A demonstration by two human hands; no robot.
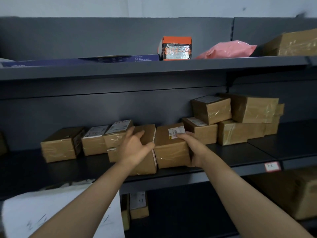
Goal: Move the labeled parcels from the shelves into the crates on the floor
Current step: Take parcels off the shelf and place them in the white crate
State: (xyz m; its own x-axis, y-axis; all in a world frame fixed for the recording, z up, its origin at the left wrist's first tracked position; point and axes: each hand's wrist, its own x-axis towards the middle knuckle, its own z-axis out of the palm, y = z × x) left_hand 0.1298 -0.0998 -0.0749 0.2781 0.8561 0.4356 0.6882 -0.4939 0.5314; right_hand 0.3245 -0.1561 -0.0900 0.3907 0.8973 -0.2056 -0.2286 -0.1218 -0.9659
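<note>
brown parcel (171, 148): label (176, 132) up, long axis into shelf (228, 152)
right hand (194, 150): grips it
left hand (135, 148): splayed on next box (147, 164)
label: print blurred

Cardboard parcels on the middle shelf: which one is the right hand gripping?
The centre parcel, small white label on top, right hand round its right end.
</note>
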